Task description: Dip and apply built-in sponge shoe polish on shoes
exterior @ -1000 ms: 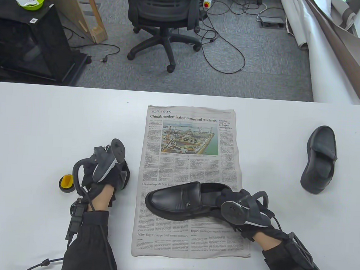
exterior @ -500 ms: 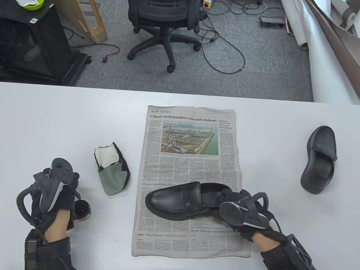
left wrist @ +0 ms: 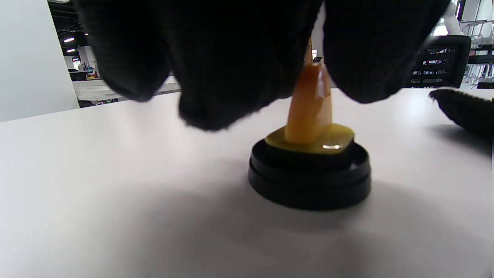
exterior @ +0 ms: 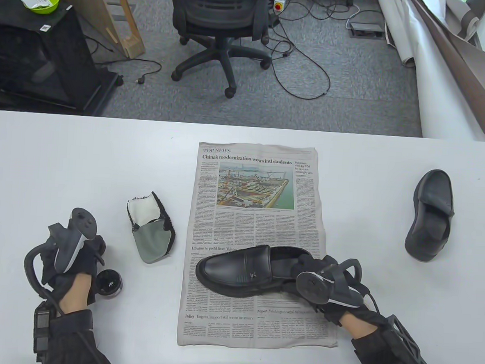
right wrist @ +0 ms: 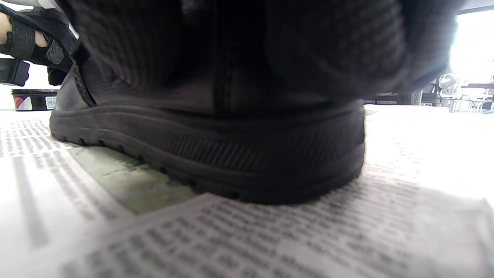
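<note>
— Since a second ago the left hand (exterior: pixel 73 258) has come off the mitt (exterior: pixel 151 230) and down to the near left of the desk (exterior: pixel 63 158). In the last half second it has edged away from the tin (exterior: pixel 109 282), which now shows more fully.

— And its fingers (left wrist: pixel 216 58)?

— They hang over a yellow handle (left wrist: pixel 308 104) that stands up from a black round lid (left wrist: pixel 308 181) on the desk. The handle's top is lost between them, so I cannot tell whether they pinch it or only hover.

— Where is the polish?

— The open tin sits just right of that hand, touching nothing else that I can see. The mitt lies beyond it, beside the paper (exterior: pixel 258 191).

— The right hand (exterior: pixel 326 286)?

— It has not moved. Its fingers (right wrist: pixel 135 58) are curled over the heel of the shoe (exterior: pixel 245 272) and hold it.

— How does the shoe lie?

— Sole down on the near half of the paper, toe toward the left hand.

— Anything else?

— The other shoe (exterior: pixel 431 216) lies on its side far to the right, well apart from the paper.
</note>
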Tool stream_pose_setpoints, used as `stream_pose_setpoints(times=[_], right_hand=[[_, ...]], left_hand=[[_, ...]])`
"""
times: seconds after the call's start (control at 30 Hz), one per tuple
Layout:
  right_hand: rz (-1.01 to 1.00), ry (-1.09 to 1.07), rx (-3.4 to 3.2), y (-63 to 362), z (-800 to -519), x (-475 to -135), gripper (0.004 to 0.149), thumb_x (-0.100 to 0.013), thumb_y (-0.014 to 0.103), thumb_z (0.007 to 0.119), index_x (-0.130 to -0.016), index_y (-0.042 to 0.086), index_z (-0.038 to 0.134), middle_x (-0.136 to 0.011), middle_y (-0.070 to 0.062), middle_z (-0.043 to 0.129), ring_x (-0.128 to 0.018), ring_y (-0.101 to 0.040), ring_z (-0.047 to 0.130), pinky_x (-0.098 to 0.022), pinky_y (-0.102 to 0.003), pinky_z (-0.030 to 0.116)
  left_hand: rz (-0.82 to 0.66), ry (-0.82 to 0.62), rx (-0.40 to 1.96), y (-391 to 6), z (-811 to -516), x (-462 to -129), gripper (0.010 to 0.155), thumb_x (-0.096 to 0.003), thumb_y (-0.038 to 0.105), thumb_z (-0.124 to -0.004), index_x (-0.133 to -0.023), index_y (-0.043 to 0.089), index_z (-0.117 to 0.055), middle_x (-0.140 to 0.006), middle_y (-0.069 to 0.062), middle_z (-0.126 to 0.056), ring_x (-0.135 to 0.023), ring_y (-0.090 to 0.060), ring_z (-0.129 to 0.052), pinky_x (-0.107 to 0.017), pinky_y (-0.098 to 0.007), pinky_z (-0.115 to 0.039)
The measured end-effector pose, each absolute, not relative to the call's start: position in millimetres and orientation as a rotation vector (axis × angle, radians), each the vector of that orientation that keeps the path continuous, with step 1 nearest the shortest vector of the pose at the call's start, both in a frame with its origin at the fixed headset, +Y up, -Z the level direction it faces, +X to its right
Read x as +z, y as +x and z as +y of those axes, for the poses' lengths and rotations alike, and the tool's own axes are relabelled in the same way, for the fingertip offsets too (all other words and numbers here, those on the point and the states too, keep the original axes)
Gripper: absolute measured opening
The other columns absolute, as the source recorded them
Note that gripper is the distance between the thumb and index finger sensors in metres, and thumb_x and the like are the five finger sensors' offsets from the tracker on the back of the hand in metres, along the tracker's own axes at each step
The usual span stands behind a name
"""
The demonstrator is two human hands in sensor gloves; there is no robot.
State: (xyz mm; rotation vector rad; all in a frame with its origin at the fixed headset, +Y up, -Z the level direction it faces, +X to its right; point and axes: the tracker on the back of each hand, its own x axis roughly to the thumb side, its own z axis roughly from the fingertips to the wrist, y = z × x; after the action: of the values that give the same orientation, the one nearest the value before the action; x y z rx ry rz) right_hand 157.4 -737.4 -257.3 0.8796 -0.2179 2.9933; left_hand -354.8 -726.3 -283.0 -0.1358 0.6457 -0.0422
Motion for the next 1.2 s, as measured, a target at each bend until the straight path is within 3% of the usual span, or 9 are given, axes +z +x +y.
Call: stream_pose_setpoints(times=[0.27, 0.43, 0.67, 1.2], right_hand=[[-0.211, 0.88, 2.988, 158, -738, -258, 0.043, -0.031, 0.059, 0.08, -0.058, 0.027, 0.09, -0.064, -0.001, 0.087, -0.02, -0.01, 0.096, -0.043, -0.039, 0.088], [-0.214, 0.873, 2.998, 158, -737, -257, 0.043, -0.031, 0.059, 0.08, -0.058, 0.027, 0.09, -0.064, -0.001, 0.087, -0.021, -0.011, 0.096, -0.043, -0.039, 0.088], [-0.216, 0.861, 3.008, 158, -737, -257, 0.043, -0.031, 0.059, 0.08, -0.058, 0.027, 0.089, -0.065, -0.001, 0.087, -0.021, -0.011, 0.096, -0.043, -0.039, 0.088], [-0.213, 0.863, 3.009, 157, -737, -257, 0.044, -0.031, 0.059, 0.08, -0.058, 0.027, 0.089, -0.065, -0.001, 0.087, -0.021, -0.011, 0.096, -0.043, -0.039, 0.088]], left_hand=[[0.622, -0.129, 0.002, -354, -729, -284, 0.05, -0.0417, 0.048, -0.091, -0.086, 0.025, -0.086, -0.071, -0.001, -0.102, -0.032, -0.004, -0.105, -0.055, -0.042, -0.088], [0.582, -0.109, -0.014, -345, -702, -269, 0.049, -0.0411, 0.048, -0.093, -0.084, 0.023, -0.088, -0.067, -0.001, -0.105, -0.028, -0.003, -0.106, -0.051, -0.041, -0.09], [0.507, -0.343, 0.022, -330, -692, -245, 0.05, -0.042, 0.046, -0.094, -0.084, 0.019, -0.087, -0.068, -0.005, -0.108, -0.026, -0.001, -0.11, -0.048, -0.04, -0.092], [0.438, -0.453, -0.025, -310, -700, -246, 0.051, -0.04, 0.042, -0.096, -0.082, 0.014, -0.088, -0.066, -0.009, -0.108, -0.025, -0.005, -0.111, -0.047, -0.043, -0.091]])
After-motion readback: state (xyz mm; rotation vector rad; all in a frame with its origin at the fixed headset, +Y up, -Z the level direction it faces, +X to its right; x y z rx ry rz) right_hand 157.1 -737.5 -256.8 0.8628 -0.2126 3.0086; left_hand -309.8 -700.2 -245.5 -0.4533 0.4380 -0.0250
